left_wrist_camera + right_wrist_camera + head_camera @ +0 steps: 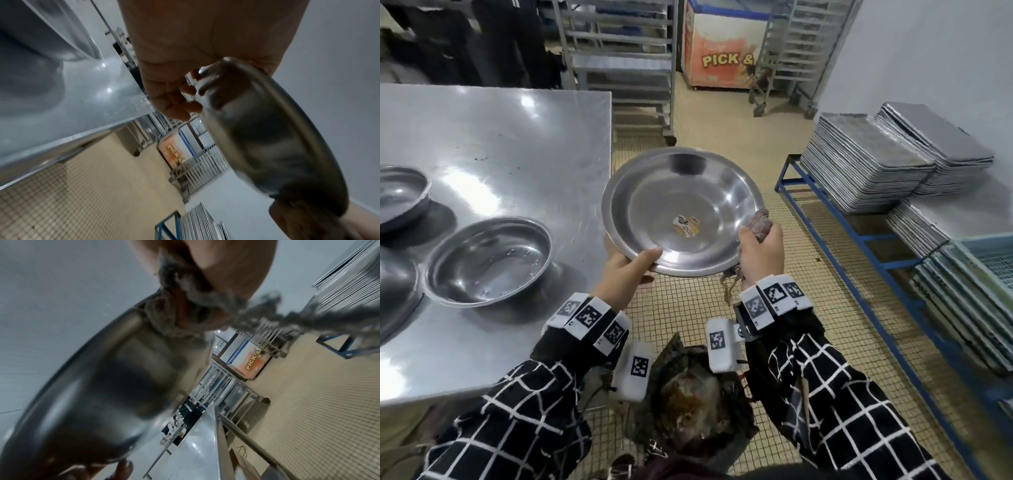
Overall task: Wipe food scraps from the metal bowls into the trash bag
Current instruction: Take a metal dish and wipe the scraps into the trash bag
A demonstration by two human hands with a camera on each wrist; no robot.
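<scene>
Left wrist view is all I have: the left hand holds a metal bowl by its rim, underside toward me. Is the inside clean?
Observer: The bowl looks wiped inside; only a sticker sits at its centre.
Operator: What is the right hand doing?
Observer: The right hand has its grip on a rag at the bowl's right rim.
Operator: Where is the trash bag?
Observer: The trash bag stands open on the floor beneath the forearms, scraps inside.
</scene>
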